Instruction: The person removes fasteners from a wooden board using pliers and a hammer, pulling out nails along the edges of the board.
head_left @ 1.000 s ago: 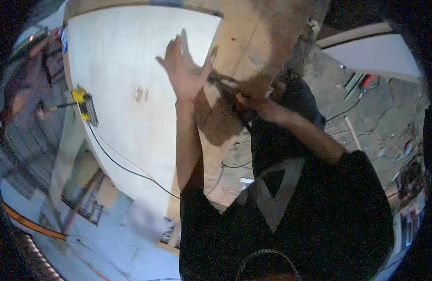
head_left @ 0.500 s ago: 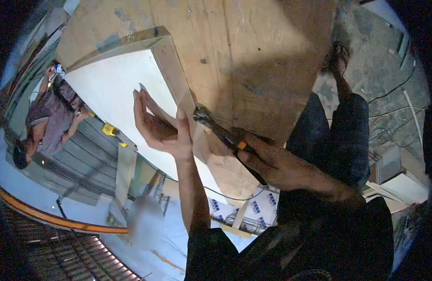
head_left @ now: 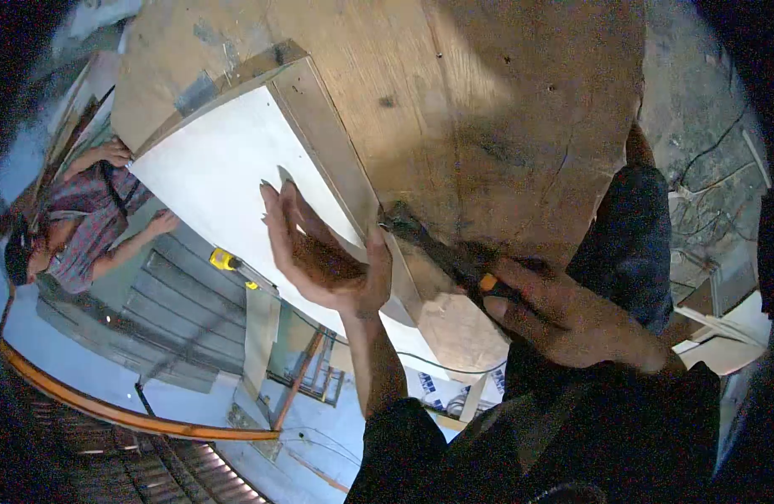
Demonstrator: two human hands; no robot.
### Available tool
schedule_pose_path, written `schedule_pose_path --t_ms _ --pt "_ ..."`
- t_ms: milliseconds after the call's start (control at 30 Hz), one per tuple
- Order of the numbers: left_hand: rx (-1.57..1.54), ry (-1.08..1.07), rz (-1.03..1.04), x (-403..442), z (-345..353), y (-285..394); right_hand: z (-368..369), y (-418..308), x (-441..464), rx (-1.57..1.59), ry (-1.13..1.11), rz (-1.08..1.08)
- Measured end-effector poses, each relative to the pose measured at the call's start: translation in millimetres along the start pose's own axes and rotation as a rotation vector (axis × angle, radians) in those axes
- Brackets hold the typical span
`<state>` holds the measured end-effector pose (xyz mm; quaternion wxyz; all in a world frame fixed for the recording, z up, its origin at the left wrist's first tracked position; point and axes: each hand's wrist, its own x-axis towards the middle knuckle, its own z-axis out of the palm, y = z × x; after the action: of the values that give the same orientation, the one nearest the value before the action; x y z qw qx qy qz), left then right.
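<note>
A white panel (head_left: 227, 160) with a wooden edge frame (head_left: 320, 139) lies on a wooden worktable (head_left: 387, 50). Over the panel's near part is my left hand (head_left: 324, 252), fingers spread and curved upward, its thumb beside the frame's edge. Wrapped round a dark tool with an orange mark is my right hand (head_left: 546, 315). The tool (head_left: 433, 252) resembles a hammer, and its head end lies at the frame's edge close to my left thumb. Whether a nail is there cannot be made out.
Another person (head_left: 80, 210) in a checked shirt is at the left, one hand at the panel's far corner. A yellow power tool (head_left: 225, 259) rests by the panel's left edge. Cables run along the floor (head_left: 697, 92) at the right.
The view has swung, showing more of the panel's side and the other person. The panel and both my hands appear farther right and lower than half a second ago. My right hand still grips the tool.
</note>
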<state>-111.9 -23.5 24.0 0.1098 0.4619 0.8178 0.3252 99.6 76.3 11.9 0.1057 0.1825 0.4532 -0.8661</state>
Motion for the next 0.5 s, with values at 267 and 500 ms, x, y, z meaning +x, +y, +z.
schedule_pose_path --t_ms 267,500 --pt "0.359 -0.151 0.122 -10 -19 7 -1 4 -13 0.075 -0.078 0.029" --pt "0.288 0.091 0.085 -16 -13 2 -4 -9 -15 0.116 -0.066 0.056"
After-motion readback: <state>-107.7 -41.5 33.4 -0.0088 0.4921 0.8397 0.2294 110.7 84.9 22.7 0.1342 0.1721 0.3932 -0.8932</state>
